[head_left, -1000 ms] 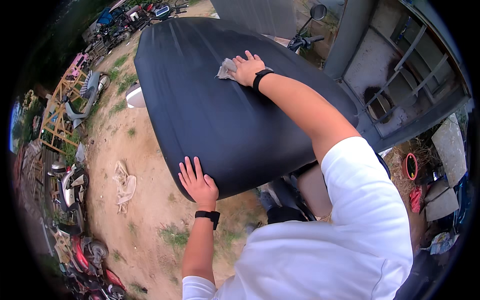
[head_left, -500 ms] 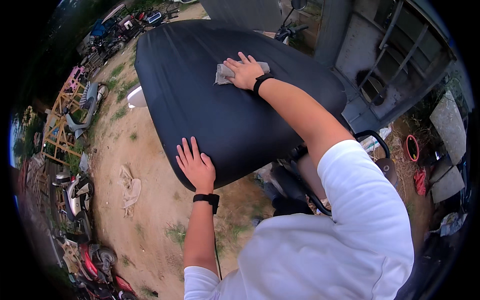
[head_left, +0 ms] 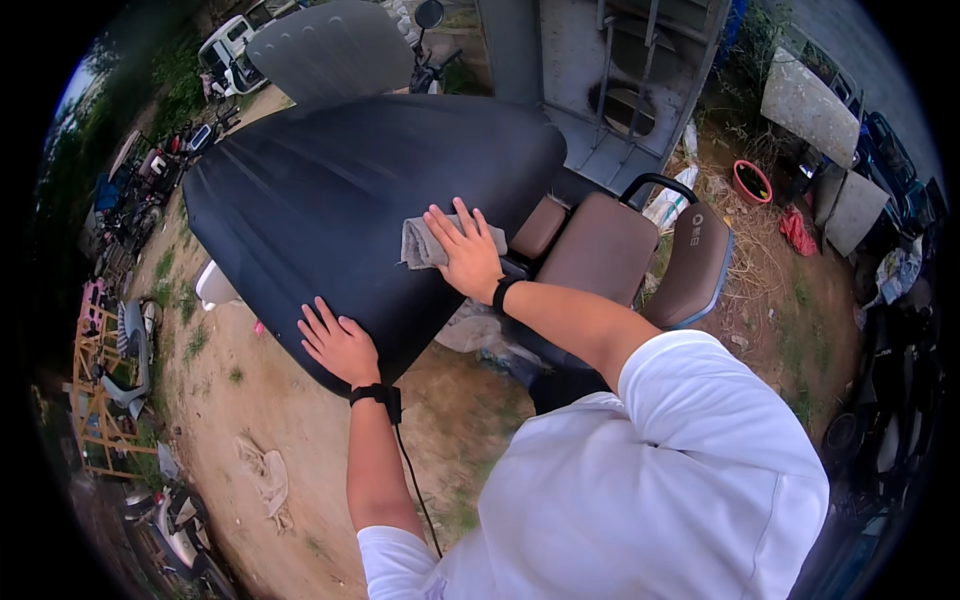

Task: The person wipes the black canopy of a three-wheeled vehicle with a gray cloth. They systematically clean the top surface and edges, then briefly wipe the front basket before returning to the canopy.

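A broad, smooth black canopy (head_left: 290,200) spreads out before me, with shallow ridges toward its far left side. My left hand (head_left: 341,345) lies flat on its near edge, fingers spread and nothing in them. Under my right hand (head_left: 468,252) is a folded grey cloth (head_left: 420,245), held down against the canopy's right edge. The fingers of that hand stretch over the cloth, and its thumb side is partly hidden. Each wrist wears a black band, and a thin cable hangs from the left one.
Brown padded seats (head_left: 600,245) with a black armrest (head_left: 660,182) stand right of the canopy. Behind it are a mirror (head_left: 429,13) and a grey metal frame (head_left: 640,90). A red basin (head_left: 752,182) sits on the right; parked scooters (head_left: 170,530) line the left. A crumpled rag (head_left: 265,475) lies on the dirt.
My right hand has drawn the cloth nearer, from the middle of the canopy to its right edge. My left hand stays on the near edge. The view has swung right, showing more of the seats.
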`<state>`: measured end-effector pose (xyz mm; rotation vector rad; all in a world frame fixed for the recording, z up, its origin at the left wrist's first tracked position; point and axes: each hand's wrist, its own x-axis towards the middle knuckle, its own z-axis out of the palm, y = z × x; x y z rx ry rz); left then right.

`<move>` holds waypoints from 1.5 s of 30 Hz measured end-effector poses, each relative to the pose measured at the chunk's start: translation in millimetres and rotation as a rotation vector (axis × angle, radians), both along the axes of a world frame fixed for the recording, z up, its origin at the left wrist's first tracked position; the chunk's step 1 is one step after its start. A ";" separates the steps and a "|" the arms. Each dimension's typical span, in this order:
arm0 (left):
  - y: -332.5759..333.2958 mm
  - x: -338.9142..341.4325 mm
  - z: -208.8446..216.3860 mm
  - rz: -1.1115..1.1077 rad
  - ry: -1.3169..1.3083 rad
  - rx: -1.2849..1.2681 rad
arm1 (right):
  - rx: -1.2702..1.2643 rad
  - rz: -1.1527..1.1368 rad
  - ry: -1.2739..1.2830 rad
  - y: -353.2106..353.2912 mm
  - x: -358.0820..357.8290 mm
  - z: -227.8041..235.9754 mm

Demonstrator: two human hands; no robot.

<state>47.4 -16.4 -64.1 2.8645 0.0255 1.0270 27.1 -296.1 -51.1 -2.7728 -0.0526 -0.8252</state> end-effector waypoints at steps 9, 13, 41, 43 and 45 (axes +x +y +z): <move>-0.1 -1.0 -1.7 -0.025 0.052 -0.022 | 0.963 -0.579 0.082 27.9 8.1 -73.0; -0.6 -0.8 -0.3 -0.025 0.062 -0.003 | 1.264 -0.822 -0.153 -16.9 59.0 -93.7; 4.6 -4.2 28.8 -0.131 0.090 0.026 | 0.345 0.158 -0.035 -78.9 15.2 -27.0; 3.1 1.8 27.1 -0.149 0.095 0.020 | 0.338 0.291 -0.048 -57.6 1.2 -37.6; -2.7 4.4 24.8 -0.148 0.103 0.009 | 0.315 0.463 -0.034 -56.7 -6.0 -42.2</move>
